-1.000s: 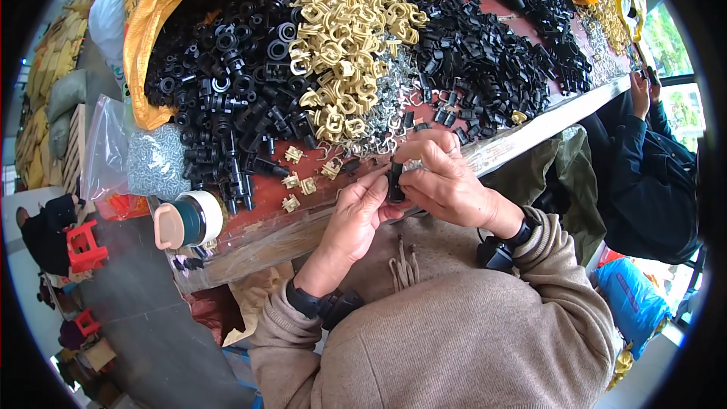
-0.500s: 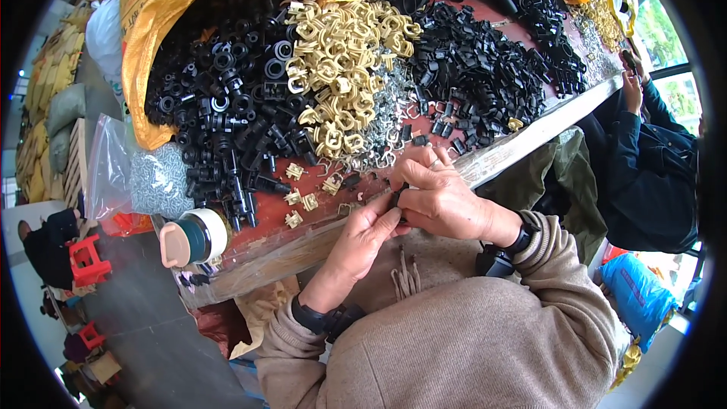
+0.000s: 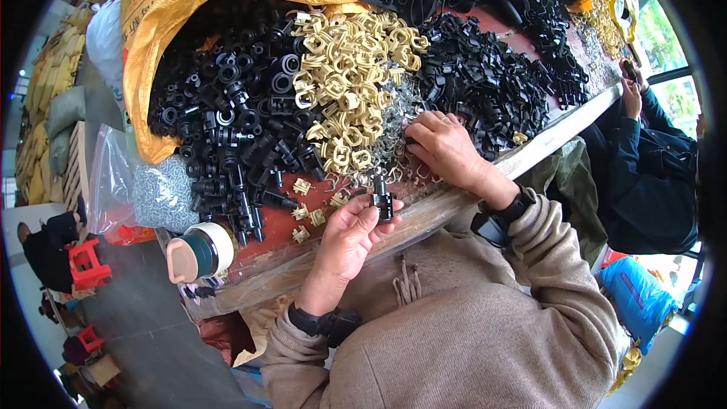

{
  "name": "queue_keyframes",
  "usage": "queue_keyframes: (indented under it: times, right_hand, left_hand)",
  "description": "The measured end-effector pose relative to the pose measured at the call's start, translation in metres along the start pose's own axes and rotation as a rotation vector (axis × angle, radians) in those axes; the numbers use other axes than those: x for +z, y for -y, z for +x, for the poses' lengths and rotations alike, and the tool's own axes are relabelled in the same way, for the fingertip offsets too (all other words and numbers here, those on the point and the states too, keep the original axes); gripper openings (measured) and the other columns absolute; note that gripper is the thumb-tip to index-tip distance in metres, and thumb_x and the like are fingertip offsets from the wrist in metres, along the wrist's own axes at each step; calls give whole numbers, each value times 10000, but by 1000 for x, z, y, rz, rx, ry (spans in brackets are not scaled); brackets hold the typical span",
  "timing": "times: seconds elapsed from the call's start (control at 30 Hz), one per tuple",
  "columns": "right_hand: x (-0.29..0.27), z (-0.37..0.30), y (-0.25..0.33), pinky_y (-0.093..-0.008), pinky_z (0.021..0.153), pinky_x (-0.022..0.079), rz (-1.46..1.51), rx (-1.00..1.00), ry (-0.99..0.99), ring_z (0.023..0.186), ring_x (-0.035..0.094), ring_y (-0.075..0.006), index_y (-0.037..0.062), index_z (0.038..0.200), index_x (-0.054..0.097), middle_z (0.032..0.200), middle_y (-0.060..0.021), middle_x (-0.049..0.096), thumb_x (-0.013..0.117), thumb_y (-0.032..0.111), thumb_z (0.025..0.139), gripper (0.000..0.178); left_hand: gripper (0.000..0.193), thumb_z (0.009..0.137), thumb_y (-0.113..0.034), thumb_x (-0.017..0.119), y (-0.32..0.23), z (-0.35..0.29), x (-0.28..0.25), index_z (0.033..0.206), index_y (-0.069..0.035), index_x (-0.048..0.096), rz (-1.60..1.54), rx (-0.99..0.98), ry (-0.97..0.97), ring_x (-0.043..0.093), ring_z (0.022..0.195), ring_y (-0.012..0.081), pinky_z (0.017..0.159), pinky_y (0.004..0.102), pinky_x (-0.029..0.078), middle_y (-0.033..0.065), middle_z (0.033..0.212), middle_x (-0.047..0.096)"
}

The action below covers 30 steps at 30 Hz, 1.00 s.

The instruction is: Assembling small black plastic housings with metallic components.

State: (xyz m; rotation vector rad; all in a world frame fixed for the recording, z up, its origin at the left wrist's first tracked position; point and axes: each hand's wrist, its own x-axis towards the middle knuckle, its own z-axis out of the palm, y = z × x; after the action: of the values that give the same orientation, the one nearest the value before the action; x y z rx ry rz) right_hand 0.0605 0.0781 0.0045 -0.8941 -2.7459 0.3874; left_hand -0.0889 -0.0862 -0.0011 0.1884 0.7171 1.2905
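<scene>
1. Fitting (image 3: 382, 201) in black, with its narrow stem pointing to twelve o'clock, is what I have at the centre of the work; it is held up by the wooden near edge of the table, and I take my clock from it.
2. Left hand (image 3: 348, 238), at seven o'clock: I see thumb and fingers pinching the fitting by its wider lower part.
3. Right hand (image 3: 450, 153), at one o'clock: I see its fingers bent down among the small parts, but I cannot tell whether the tips grip anything.
4. Metal clips (image 3: 394, 115) lie heaped at twelve o'clock, close by the right fingertips.
5. Black clips (image 3: 485, 79) spread at one o'clock, just beyond the right hand.
6. Cream clips (image 3: 350, 76) pile up between eleven and twelve; a few loose ones (image 3: 301, 187) sit at nine, on the table's red top (image 3: 280, 221).
7. Black round parts (image 3: 231, 117) fill ten o'clock, spilling from a yellow sack (image 3: 140, 83).
8. Clear bag (image 3: 163, 197) of metal pieces rests at nine; a lidded cup (image 3: 216, 248) stands between eight and nine.
9. Co-worker (image 3: 644, 189) in dark clothes sits towards three.
</scene>
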Motion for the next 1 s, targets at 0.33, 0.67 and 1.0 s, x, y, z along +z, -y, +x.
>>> queue_keyframes:
  times: [0.33,0.67,1.0]
  right_hand:
    - [-10,-5,-17,-352,588,420,301,-120,124,672,525,-276,48,783,507,779,-90,495,585,123,692,141]
    - [15,5,-6,-360,608,433,64,-90,5,685,524,-288,34,800,501,778,-107,494,570,95,706,132]
    - [-10,-2,-6,-354,633,436,553,153,195,756,530,-307,32,811,473,865,-117,521,551,113,743,132]
  left_hand:
    - [236,844,-156,499,2,-3,-4,1023,-3,501,-10,64,-42,563,883,207,754,263,467,159,1025,551]
    - [202,838,-129,512,3,0,-2,1013,-28,518,-61,68,-44,572,854,181,729,254,468,124,989,573]
    - [224,843,-124,501,2,1,-3,1044,-26,500,-61,81,-47,572,843,183,729,262,469,131,992,570]
